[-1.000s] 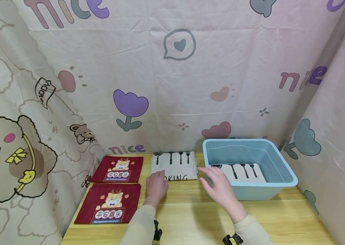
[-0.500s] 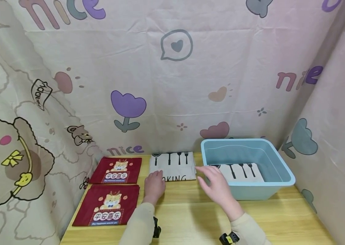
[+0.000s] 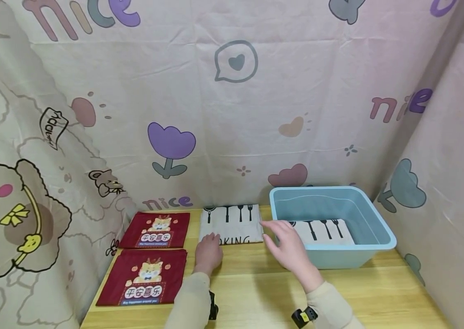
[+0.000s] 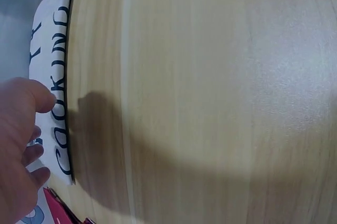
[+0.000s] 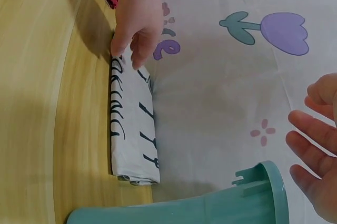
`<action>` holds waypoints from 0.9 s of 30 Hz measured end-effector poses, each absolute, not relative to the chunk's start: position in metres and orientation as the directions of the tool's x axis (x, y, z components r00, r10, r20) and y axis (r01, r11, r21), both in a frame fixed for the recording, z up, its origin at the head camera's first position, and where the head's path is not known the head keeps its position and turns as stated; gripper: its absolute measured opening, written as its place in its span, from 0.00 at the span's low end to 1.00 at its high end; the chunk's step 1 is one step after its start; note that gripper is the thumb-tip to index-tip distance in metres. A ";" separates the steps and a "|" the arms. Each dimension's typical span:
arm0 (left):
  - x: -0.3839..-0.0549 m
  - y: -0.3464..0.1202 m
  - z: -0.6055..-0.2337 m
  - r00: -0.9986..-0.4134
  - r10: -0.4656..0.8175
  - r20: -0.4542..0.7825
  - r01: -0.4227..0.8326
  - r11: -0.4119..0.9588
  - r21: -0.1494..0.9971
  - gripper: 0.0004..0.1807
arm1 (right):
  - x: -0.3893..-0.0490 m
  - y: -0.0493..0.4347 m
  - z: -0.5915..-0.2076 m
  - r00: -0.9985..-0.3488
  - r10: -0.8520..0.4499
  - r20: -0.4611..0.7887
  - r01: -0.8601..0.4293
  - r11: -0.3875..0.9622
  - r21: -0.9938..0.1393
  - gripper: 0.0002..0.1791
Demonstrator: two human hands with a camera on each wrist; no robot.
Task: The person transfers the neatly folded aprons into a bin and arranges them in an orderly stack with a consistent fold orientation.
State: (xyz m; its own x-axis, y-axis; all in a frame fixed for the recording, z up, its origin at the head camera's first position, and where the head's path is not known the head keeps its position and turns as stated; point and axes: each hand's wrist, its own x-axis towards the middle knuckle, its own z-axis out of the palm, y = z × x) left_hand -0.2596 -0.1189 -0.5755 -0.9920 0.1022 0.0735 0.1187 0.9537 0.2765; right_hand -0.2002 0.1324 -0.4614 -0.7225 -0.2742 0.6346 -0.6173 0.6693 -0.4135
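Note:
A folded white cloth [image 3: 233, 224] with black utensil prints and the lettering "COOKING" lies flat against the back curtain. My left hand [image 3: 209, 252] is at its near left corner, the fingertips on the fabric. In the right wrist view, the left hand [image 5: 139, 19] points its fingers down at the cloth's end. My right hand [image 3: 291, 251], its fingers relaxed and spread, hovers between the cloth's right edge and the blue bin [image 3: 338, 258], holding nothing. Inside the bin lies a similar white cloth [image 3: 322, 232], partly hidden by that hand.
Two folded dark red cloths with a cartoon animal print lie on the left, a far one [image 3: 174, 224] and a near one [image 3: 110, 283]. A patterned curtain [image 3: 232, 119] closes off the back and sides of the wooden table [image 3: 252, 297].
The head view has shifted slightly, moving the scene a little to the left. Both hands keep nearly the same places beside the white cloth.

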 end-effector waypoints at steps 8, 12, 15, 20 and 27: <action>-0.257 -0.115 -0.582 -0.991 0.134 0.017 0.134 0.954 0.270 0.24 | -0.199 0.129 -0.464 -0.736 -0.275 0.618 -0.608 0.671 -0.425 0.19; -0.255 -0.114 -0.584 -0.991 0.131 0.008 0.128 0.957 0.258 0.25 | -0.199 0.129 -0.465 -0.740 -0.271 0.616 -0.602 0.675 -0.426 0.19; -0.254 -0.112 -0.586 -0.992 0.123 0.017 0.123 0.962 0.246 0.25 | -0.199 0.128 -0.466 -0.738 -0.272 0.618 -0.604 0.675 -0.424 0.19; -0.252 -0.112 -0.588 -0.990 0.125 0.068 0.137 0.964 0.226 0.23 | -0.200 0.126 -0.467 -0.735 -0.275 0.620 -0.607 0.673 -0.422 0.19; -0.248 -0.115 -0.592 -0.980 0.153 0.126 0.172 0.973 0.156 0.21 | -0.201 0.120 -0.467 -0.732 -0.286 0.618 -0.617 0.664 -0.423 0.18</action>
